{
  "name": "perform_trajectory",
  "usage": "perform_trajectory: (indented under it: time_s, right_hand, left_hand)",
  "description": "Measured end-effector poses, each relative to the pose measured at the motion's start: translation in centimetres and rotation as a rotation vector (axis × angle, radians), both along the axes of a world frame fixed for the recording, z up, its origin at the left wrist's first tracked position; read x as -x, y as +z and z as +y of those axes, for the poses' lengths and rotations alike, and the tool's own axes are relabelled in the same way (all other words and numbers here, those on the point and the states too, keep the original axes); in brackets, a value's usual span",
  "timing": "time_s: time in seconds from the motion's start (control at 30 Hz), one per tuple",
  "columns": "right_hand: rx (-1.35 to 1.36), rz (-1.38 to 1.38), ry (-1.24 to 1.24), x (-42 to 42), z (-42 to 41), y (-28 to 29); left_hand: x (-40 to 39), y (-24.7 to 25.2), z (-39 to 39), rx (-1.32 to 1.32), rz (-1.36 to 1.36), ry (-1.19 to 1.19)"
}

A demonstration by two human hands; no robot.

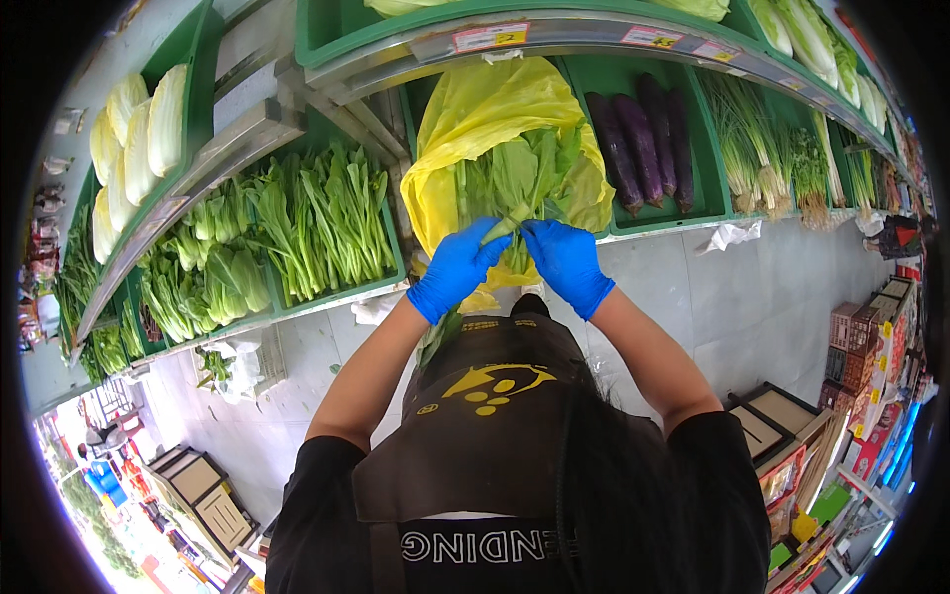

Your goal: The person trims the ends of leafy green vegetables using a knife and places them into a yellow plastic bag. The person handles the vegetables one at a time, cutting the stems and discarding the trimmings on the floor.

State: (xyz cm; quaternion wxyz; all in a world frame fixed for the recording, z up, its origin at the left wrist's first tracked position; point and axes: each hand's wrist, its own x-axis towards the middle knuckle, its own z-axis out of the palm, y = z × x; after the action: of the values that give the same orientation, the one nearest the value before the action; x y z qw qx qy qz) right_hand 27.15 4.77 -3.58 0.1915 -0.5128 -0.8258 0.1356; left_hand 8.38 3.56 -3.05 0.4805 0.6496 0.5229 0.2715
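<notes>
My left hand (pixel 456 271), in a blue glove, is closed around the pale stem end of a leafy green vegetable (pixel 507 224). The fingertips of my right hand (pixel 570 261), also gloved in blue, pinch at the same stalk from the other side. Its leaves point away from me, over the mouth of a large yellow plastic bag (pixel 438 200). More leafy greens (pixel 568 152) lie inside the bag, partly hidden by the stalk and my hands. The bag rests on the produce shelf, between a tray of leafy greens and one of eggplants.
Bunched leafy greens (pixel 330 215) fill green trays at the left; long purple eggplants (pixel 644 141) and spring onions (pixel 757 156) lie at the right. A metal-edged upper shelf (pixel 415 56) overhangs the bag. White plastic (pixel 241 371) lies on the floor at the lower left.
</notes>
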Motion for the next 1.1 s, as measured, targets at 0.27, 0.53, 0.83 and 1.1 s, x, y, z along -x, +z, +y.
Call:
perform_trajectory:
  time_s: [0.27, 0.53, 0.83, 1.1]
  right_hand:
    - [0.012, 0.054, 0.144, -1.6, -0.1, -10.0]
    - [0.130, 0.176, -0.041, 1.4, -0.3, -7.0]
    - [0.211, 0.193, -0.092, 1.7, -5.2, -6.6]
    - [0.292, 0.260, -0.322, 4.0, -8.5, -5.3]
  left_hand:
    - [1.9, -2.1, -2.9, 0.210, -0.526, 0.296]
    - [8.1, -0.3, -4.4, -0.103, 0.073, 0.215]
    - [20.0, -1.3, -2.5, -0.657, 1.011, -0.808]
    - [27.0, -8.0, 0.5, -0.842, 1.018, -1.005]
